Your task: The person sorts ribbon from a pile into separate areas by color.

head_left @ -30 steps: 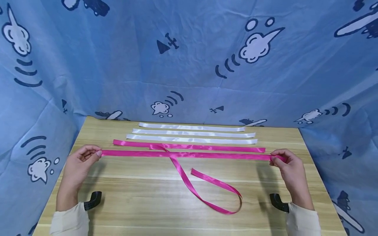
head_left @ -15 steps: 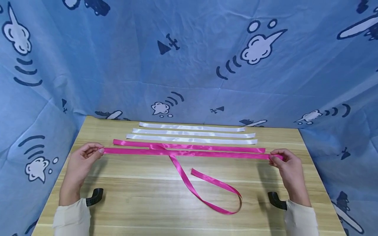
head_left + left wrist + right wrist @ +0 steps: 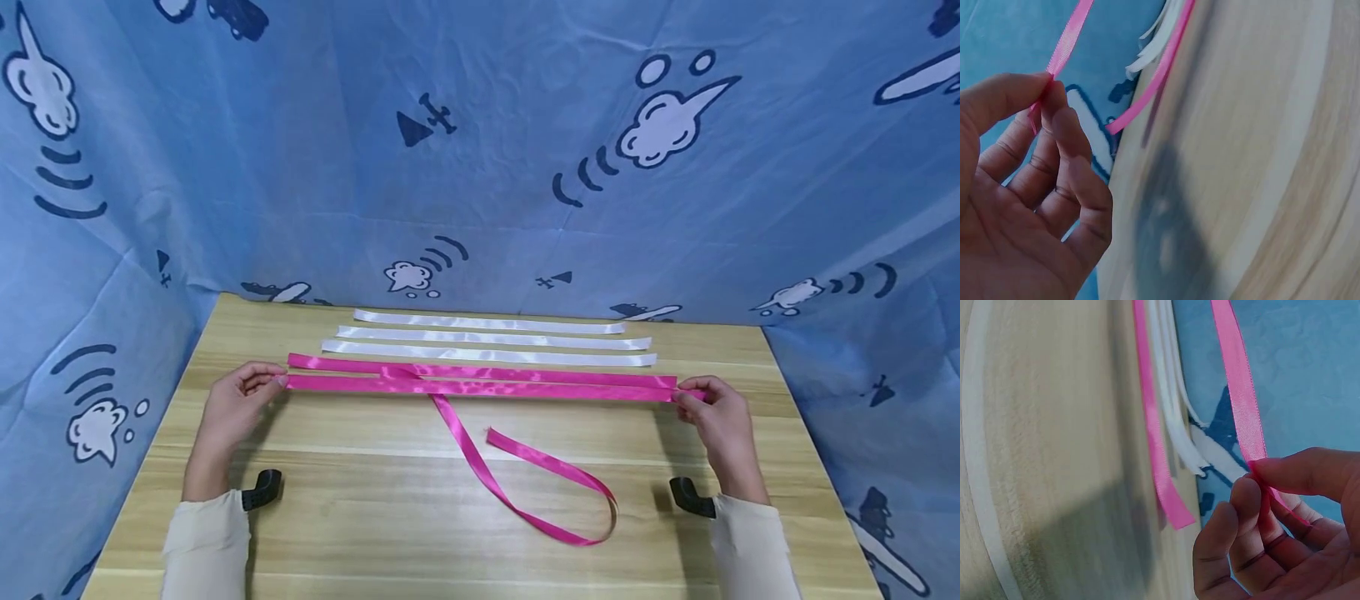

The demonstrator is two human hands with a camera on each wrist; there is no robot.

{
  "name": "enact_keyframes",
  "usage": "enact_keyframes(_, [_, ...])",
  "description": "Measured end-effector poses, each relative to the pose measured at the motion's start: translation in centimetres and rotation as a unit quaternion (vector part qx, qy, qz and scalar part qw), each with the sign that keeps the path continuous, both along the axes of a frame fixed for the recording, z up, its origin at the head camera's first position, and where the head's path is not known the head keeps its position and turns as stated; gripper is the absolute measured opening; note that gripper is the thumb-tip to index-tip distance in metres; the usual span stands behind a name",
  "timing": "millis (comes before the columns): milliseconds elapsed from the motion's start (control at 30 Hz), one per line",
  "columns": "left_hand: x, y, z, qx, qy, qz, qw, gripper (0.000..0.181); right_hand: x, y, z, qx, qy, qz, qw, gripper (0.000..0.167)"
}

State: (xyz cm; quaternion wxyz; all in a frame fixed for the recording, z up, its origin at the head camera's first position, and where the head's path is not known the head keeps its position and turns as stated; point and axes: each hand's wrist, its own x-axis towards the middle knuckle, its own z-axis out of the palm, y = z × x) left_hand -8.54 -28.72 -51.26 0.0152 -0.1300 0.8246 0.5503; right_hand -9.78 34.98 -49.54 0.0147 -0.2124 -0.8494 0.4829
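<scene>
A pink satin ribbon (image 3: 337, 383) is stretched nearly straight between both hands, above the table. My left hand (image 3: 236, 408) pinches its left end between thumb and index finger; a short tip sticks out below the pinch in the left wrist view. Near the other end, my right hand (image 3: 720, 425) pinches the ribbon (image 3: 1241, 387), its tail trailing past the fingers. Just behind it, a second pink ribbon (image 3: 600, 378) lies flat on the table. A third pink ribbon (image 3: 553, 462) passes beneath the held one and loops loosely toward the front; its far end is partly covered.
Three white satin ribbons (image 3: 487, 353) lie roughly parallel at the back of the wooden table (image 3: 360, 517). A blue patterned cloth (image 3: 480, 167) hangs behind and at both sides. Black camera mounts (image 3: 262, 490) sit at both wrists.
Both hands have moved inward, the left one further, and the held ribbon has shifted slightly back, closer to the flat pink ribbon. The ribbons on the table have stayed put.
</scene>
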Motion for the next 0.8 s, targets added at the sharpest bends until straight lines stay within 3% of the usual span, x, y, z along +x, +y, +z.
enact_keyframes(367, [-1.8,0.9,-1.3,-0.086,-0.015,-0.009,0.9961,0.028,-1.2,0.0,-1.5,0.021,-0.013,0.0,0.9997,0.019])
enact_keyframes(600, [-2.4,1.5,-1.9,-0.105,-0.036,-0.011,0.9937,0.025,-1.5,-0.1,-2.3,0.036,-0.023,0.011,0.999,0.018])
enact_keyframes(800, [-2.7,1.8,-2.4,-0.127,-0.026,-0.013,0.9914,0.022,-1.7,0.0,-3.0,0.057,-0.036,0.014,0.9976,0.018])
